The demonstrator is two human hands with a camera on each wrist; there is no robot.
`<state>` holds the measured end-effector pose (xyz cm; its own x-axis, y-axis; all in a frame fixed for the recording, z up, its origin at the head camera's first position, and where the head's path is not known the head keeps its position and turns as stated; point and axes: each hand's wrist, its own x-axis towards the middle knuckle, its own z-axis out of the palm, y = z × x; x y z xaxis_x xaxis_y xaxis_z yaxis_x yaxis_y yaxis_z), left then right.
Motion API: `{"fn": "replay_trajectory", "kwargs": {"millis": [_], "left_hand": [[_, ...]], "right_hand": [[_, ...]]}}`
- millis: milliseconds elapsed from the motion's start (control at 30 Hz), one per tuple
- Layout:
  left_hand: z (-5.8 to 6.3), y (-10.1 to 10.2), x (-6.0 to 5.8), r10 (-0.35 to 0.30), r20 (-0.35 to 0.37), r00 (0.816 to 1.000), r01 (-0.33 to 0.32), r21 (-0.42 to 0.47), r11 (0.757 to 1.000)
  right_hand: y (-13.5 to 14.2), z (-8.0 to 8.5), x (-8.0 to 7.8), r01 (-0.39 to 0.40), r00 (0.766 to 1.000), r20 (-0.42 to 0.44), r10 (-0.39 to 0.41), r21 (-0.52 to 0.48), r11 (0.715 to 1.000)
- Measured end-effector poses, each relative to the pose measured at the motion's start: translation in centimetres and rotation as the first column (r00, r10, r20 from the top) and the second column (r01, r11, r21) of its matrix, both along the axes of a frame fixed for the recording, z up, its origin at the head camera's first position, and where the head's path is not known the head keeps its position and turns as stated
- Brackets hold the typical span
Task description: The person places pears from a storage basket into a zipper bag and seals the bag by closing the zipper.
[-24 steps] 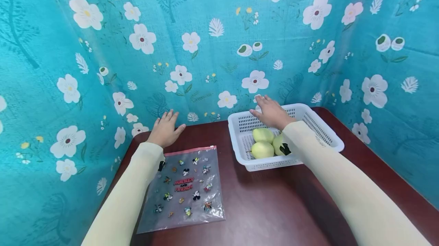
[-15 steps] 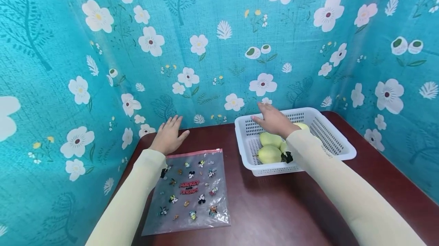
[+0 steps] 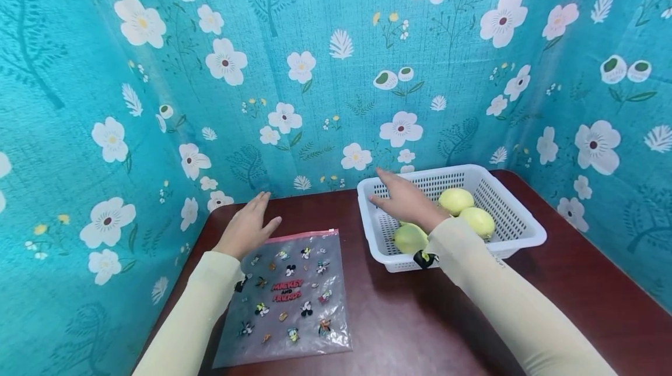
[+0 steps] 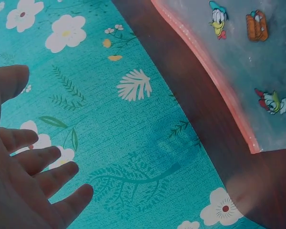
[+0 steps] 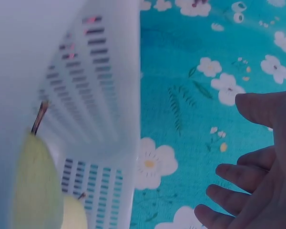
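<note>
A clear zip bag (image 3: 294, 306) with a pink zip edge and cartoon prints lies flat on the table. Above its far left corner hovers my left hand (image 3: 245, 227), fingers extended, holding nothing. My right hand (image 3: 406, 198) is over the left part of a white plastic basket (image 3: 385, 262), fingers straight and thumb spread, also holding nothing. Several yellow-green pears (image 3: 476, 222) lie in the basket; my right hand and sleeve hide part of them. In the right wrist view a pear (image 5: 38, 186) with a brown stem shows beside the basket wall (image 5: 119, 95).
The dark red-brown table (image 3: 399, 317) extends between bag and basket. A turquoise flowered cloth (image 3: 315, 102) stands around its back and sides, close behind the basket. A small black wrist strap piece (image 3: 424, 259) hangs under the right sleeve.
Both hands have turned so their palms face more inward. The right hand has shifted slightly left and down, showing more pears on the basket's right. The head view has shifted slightly.
</note>
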<state>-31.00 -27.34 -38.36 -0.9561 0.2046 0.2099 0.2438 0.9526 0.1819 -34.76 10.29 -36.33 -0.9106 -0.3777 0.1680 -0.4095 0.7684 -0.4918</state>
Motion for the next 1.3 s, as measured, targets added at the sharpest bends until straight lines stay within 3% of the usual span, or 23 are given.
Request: {"fn": "replay_trajectory", "kwargs": {"millis": [333, 633, 833, 1033, 1300], "left_hand": [[-1.1, -2.0, 1.9, 0.047, 0.032, 0.998, -0.049, 0.089, 0.995], [-3.4, -4.5, 4.2, 0.077, 0.077, 0.994, -0.087, 0.136, 0.987], [-4.6, -5.6, 5.2, 0.126, 0.151, 0.980, -0.148, 0.140, 0.979], [-5.1, -6.2, 4.9, 0.124, 0.218, 0.968, -0.162, 0.167, 0.973], [-5.9, -6.3, 4.3, 0.123, 0.281, 0.952, -0.175, 0.168, 0.970]], "right_hand": [[-3.6, -1.8, 2.7, -0.037, 0.999, -0.012, 0.035, -0.150, 0.988], [-5.6, -4.2, 4.8, -0.105, 0.994, -0.033, 0.101, -0.202, 0.974], [-6.5, -5.1, 5.8, -0.159, 0.984, -0.100, 0.146, -0.142, 0.977], [-7.7, -5.3, 6.5, -0.226, 0.970, -0.104, 0.218, -0.078, 0.971], [-9.2, -6.2, 7.1, -0.229, 0.970, -0.071, 0.233, 0.061, 0.971]]}}
